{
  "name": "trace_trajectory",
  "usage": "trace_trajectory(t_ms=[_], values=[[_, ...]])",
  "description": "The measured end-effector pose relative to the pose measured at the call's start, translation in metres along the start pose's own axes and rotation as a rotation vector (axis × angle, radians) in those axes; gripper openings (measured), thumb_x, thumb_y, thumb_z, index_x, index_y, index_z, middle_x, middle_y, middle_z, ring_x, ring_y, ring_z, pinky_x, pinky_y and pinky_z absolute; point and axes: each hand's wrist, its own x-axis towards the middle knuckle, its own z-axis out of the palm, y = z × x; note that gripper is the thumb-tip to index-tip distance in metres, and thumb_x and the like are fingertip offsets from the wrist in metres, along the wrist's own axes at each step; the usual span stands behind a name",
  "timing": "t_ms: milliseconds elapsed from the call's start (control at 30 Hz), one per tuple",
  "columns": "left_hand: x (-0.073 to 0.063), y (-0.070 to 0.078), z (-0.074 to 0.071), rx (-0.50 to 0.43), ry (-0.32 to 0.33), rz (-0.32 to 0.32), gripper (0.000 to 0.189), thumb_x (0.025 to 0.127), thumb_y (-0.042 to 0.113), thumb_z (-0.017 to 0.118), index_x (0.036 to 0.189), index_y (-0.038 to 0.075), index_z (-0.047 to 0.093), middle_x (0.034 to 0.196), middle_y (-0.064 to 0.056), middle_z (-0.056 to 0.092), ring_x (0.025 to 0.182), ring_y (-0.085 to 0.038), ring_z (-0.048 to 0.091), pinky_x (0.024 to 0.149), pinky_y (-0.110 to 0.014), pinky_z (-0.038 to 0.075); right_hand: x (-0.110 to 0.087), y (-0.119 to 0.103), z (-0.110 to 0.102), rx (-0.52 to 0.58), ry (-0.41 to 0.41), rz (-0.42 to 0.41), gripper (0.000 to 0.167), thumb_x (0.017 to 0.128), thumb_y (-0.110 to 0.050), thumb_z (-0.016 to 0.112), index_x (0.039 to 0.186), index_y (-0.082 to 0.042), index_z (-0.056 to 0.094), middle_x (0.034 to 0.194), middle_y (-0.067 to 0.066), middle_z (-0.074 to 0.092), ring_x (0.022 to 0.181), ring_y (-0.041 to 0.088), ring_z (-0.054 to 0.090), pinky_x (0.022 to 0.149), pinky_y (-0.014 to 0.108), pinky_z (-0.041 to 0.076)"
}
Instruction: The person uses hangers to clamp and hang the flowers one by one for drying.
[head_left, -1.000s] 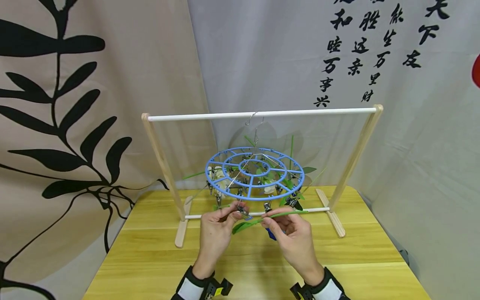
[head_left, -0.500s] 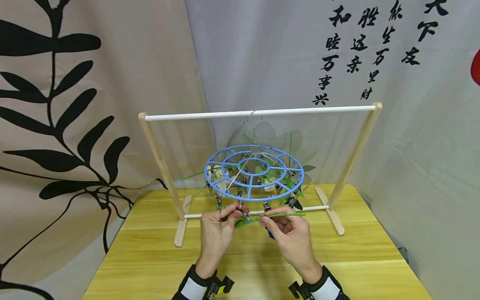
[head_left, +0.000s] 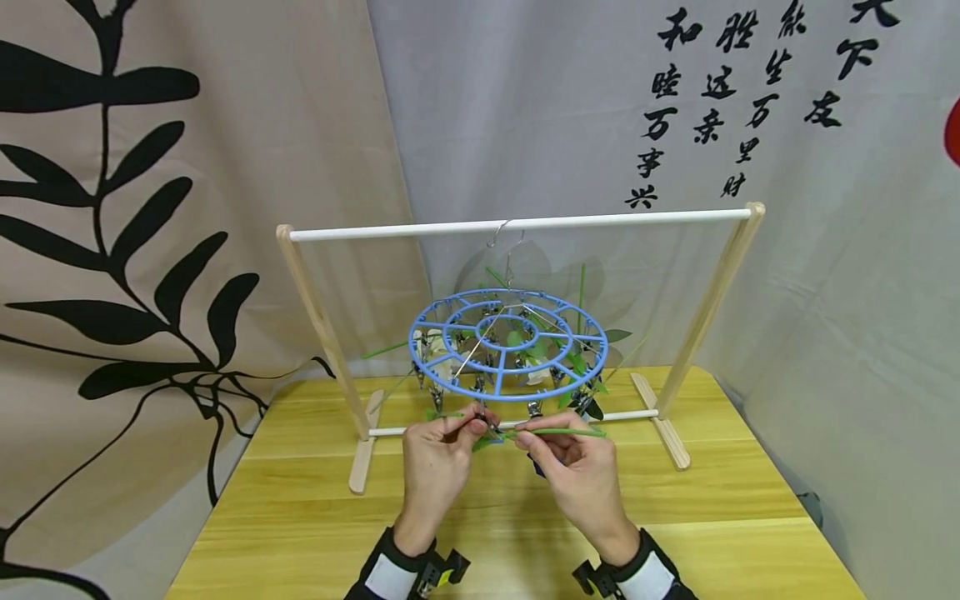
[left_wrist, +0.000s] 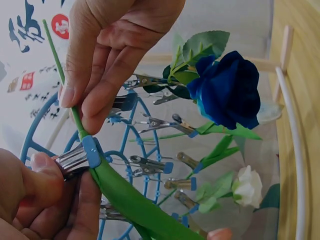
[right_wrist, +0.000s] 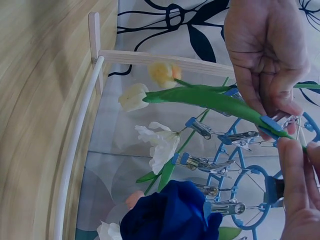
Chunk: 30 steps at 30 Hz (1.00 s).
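Observation:
My left hand (head_left: 438, 462) pinches the metal handles of a blue-tipped clip (left_wrist: 75, 160) below the near edge of a round blue hanging rack (head_left: 498, 397). In the left wrist view the clip's blue tips lie across a green stem (left_wrist: 76, 120) just above its long leaf (left_wrist: 130, 205). Between thumb and fingers, my right hand (head_left: 573, 467) pinches that stem on the other side of the clip. In the right wrist view the leaf runs to a white tulip (right_wrist: 132, 97), hanging head down. A blue rose (left_wrist: 227, 92) hangs from another clip beside my right hand.
The rack hangs by a hook (head_left: 498, 235) from the white bar (head_left: 615, 222) of a wooden stand on the table (head_left: 337, 533). Other clips hold a white flower (right_wrist: 161, 147) and a yellow tulip (right_wrist: 164, 74). A lower white rod (head_left: 633, 416) crosses behind my hands.
My right hand has shifted slightly left, bringing the stem and leaf up to the clip in my left hand. The left hand has stayed nearly in place.

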Motion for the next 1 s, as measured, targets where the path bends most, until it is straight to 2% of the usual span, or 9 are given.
trace_trajectory(t_ms=[167,367,500,667,833,1000], values=[[0.001,-0.004,-0.002,0.016,-0.026,-0.005,0.011,0.103,-0.003,0.085,0.114,-0.003,0.09,0.114,-0.017,0.09,0.112,-0.032,0.09,0.096,-0.027,0.07,0.0,0.001,0.0,-0.013,0.0,0.001,0.024,0.1,0.022,0.077,0.119,0.008,0.078,0.116,0.033,0.078,0.108,0.013,0.088,0.089,0.031,0.073],[0.0,-0.008,-0.006,0.021,-0.096,0.012,0.022,0.108,0.006,0.081,0.128,0.0,0.087,0.124,-0.016,0.089,0.125,-0.033,0.086,0.107,-0.026,0.066,-0.001,0.003,-0.001,-0.062,-0.015,0.013,0.024,0.103,0.016,0.078,0.123,0.003,0.079,0.118,0.028,0.08,0.107,0.012,0.088,0.078,0.023,0.07],[-0.001,-0.008,-0.009,0.033,-0.12,0.011,0.026,0.11,0.01,0.079,0.134,0.001,0.085,0.126,-0.015,0.089,0.13,-0.033,0.084,0.109,-0.022,0.064,-0.002,0.004,0.0,-0.071,-0.028,0.007,0.026,0.104,0.015,0.077,0.127,0.003,0.08,0.122,0.028,0.081,0.108,0.017,0.089,0.08,0.024,0.071],[-0.001,-0.01,-0.013,0.039,-0.136,0.021,0.028,0.112,0.009,0.077,0.139,0.003,0.082,0.13,-0.015,0.088,0.127,-0.031,0.084,0.108,-0.022,0.065,-0.002,0.005,-0.001,-0.074,-0.042,-0.006,0.03,0.105,0.015,0.077,0.132,0.004,0.079,0.122,0.028,0.083,0.109,0.023,0.089,0.087,0.032,0.073],[0.0,-0.01,-0.019,0.082,-0.136,0.052,0.027,0.113,0.012,0.076,0.14,0.011,0.082,0.131,-0.008,0.089,0.129,-0.022,0.083,0.106,-0.02,0.065,-0.005,0.005,-0.001,-0.094,-0.046,0.001,0.028,0.105,0.013,0.078,0.132,0.003,0.08,0.118,0.028,0.086,0.108,0.021,0.09,0.087,0.031,0.073],[0.003,-0.013,-0.024,0.122,-0.121,0.092,0.027,0.113,0.011,0.077,0.139,0.011,0.083,0.13,-0.006,0.09,0.128,-0.024,0.084,0.106,-0.017,0.064,-0.008,0.005,-0.003,-0.105,-0.047,-0.005,0.027,0.105,0.014,0.078,0.129,0.005,0.08,0.118,0.03,0.085,0.107,0.017,0.089,0.087,0.03,0.073]])
